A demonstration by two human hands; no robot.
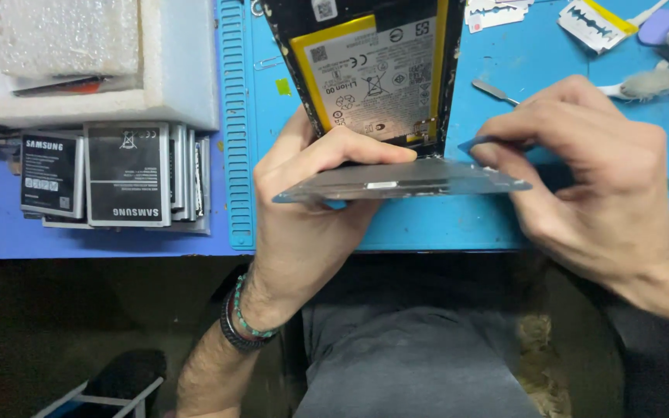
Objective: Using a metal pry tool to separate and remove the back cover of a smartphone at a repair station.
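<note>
Blue work mat (505, 224) underneath, opened phone (373, 77) lying on it with battery side up. Left hand (303, 209) clamps the grey back panel (404, 179) at the phone's near edge — right hand (590, 178) pinches a thin blue pick (478, 142) just above the panel's right end. Spare batteries (110, 174) stacked at left.

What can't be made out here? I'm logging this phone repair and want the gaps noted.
Head view only:
- Opened phone: top cut off by the frame edge.
- Blue pick in right hand: mostly hidden by fingers.
- Grey panel held by left hand: seen edge-on, faces hidden.
- Battery stack: count unclear, overlapping.
- Tools top right: partly cut off.
</note>
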